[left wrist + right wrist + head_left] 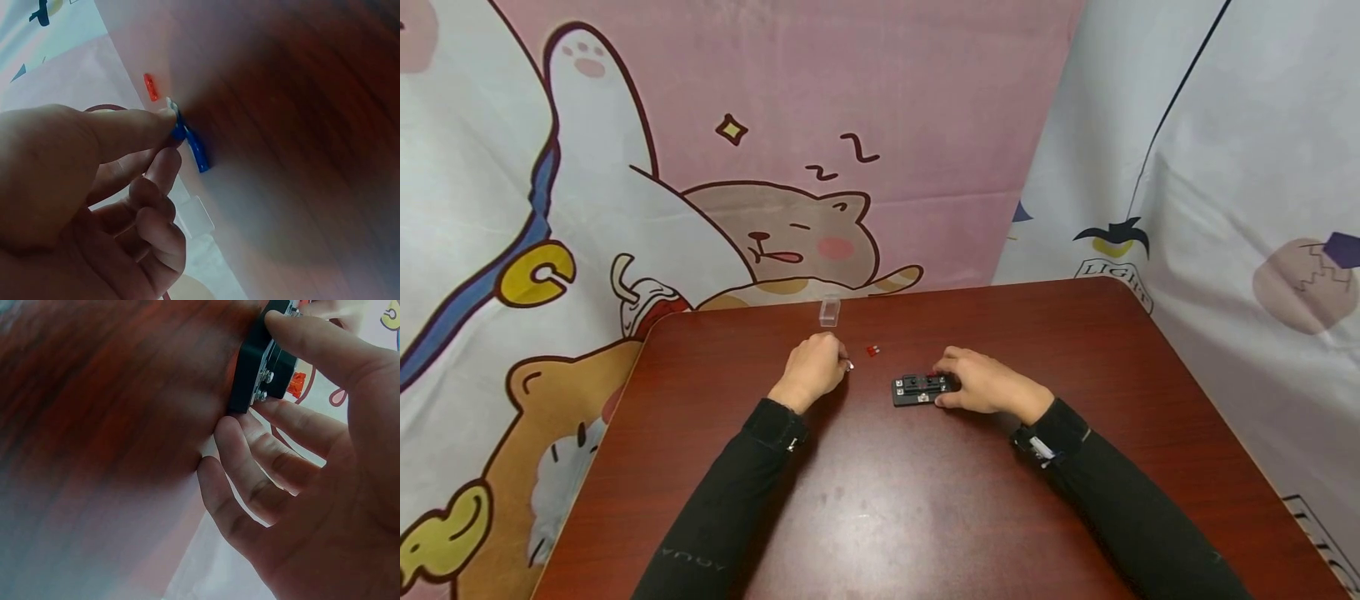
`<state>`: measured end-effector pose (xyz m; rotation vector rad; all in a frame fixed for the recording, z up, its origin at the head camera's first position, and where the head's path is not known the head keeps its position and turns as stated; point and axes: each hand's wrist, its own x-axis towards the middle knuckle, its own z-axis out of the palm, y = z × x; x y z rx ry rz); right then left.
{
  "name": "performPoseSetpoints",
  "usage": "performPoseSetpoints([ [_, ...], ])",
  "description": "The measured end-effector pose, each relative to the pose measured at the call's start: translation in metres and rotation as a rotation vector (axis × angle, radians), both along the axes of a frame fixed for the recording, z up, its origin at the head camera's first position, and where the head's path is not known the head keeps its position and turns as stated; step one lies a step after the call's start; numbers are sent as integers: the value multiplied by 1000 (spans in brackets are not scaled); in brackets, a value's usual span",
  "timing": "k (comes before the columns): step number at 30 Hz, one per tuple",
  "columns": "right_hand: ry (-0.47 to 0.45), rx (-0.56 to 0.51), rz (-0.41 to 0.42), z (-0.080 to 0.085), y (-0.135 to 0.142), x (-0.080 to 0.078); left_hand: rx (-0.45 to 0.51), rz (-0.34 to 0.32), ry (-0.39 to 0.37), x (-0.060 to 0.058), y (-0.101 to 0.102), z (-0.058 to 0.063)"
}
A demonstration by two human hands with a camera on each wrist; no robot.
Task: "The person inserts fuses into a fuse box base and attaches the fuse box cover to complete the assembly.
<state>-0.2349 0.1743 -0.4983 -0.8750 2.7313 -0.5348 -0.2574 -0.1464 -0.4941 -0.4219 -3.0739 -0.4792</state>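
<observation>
A black fuse block [913, 390] with silvery screw terminals lies on the table. My right hand [981, 382] grips its right end, thumb on the near side and fingers on the far side. In the right wrist view a red piece [297, 384] shows on the block [247, 369], beyond the screws. My left hand [814, 368] is left of the block, its thumb and fingertips pinching a small blue piece [199, 153] with a pale tip; the fingers partly hide it, and I cannot tell its kind. A red blade fuse [872, 351] lies between the hands, farther back.
Near the table's back edge stands a small clear plastic box [830, 312], behind the left hand. The brown wooden table [865, 517] meets a printed cloth [880, 100] at the back, and cloth hangs along its sides too.
</observation>
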Motion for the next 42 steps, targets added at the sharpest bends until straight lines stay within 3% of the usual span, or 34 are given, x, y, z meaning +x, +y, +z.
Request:
performPoseSetpoints([
  [8, -11, 1, -1, 0, -2, 2, 2, 6, -15, 0, 3, 0],
  [18, -15, 8, -7, 2, -1, 3, 10, -8, 10, 5, 11, 10],
  [32, -5, 10, -4, 2, -1, 1, 39, -175, 146, 23, 46, 34],
  [37, -2, 13, -9, 3, 0, 1, 26, -265, 171, 32, 66, 36],
  [42, 0, 1, 3, 3, 0, 1, 39, -307, 159, 39, 82, 36],
])
